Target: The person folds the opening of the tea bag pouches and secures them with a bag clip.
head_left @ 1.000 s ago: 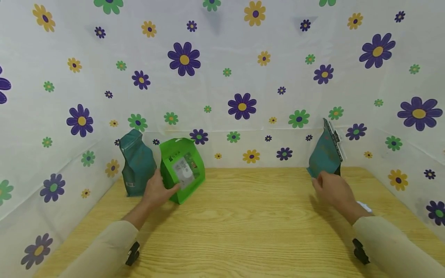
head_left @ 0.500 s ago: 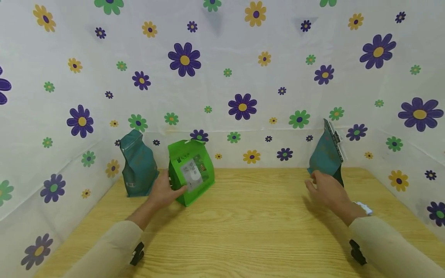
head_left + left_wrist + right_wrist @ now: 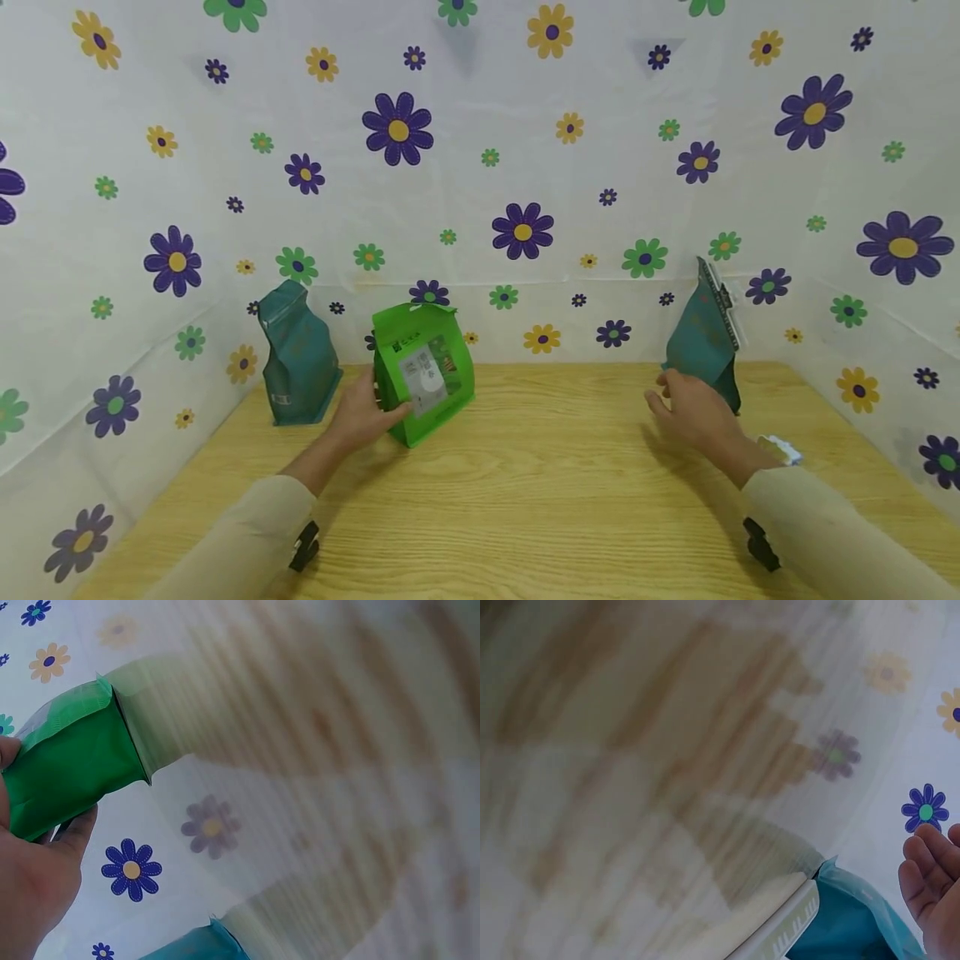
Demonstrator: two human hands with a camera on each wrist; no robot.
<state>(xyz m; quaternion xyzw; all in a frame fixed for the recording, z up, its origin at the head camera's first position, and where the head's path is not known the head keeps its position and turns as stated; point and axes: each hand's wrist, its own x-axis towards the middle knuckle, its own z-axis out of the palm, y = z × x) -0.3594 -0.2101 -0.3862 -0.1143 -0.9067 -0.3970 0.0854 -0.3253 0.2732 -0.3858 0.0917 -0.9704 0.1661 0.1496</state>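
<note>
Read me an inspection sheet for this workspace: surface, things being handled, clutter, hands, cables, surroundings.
Surface: wood-grain table.
Job's things: green bag in the left hand; right teal bag just beyond the right hand.
Clutter: left teal bag, upright; small pale item by the right wrist, partly hidden, unidentifiable.
Hands: left grips the green bag; right holds nothing.
Cables: nothing seen.
Surroundings: white flower-print sheet behind and on both sides.

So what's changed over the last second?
The left hand, gripping the boxy green bag with the grey label, has moved it rightward. The right hand drifted slightly left, holding nothing. The creased teal bag at left and the tapered teal bag at right stayed put.
</note>
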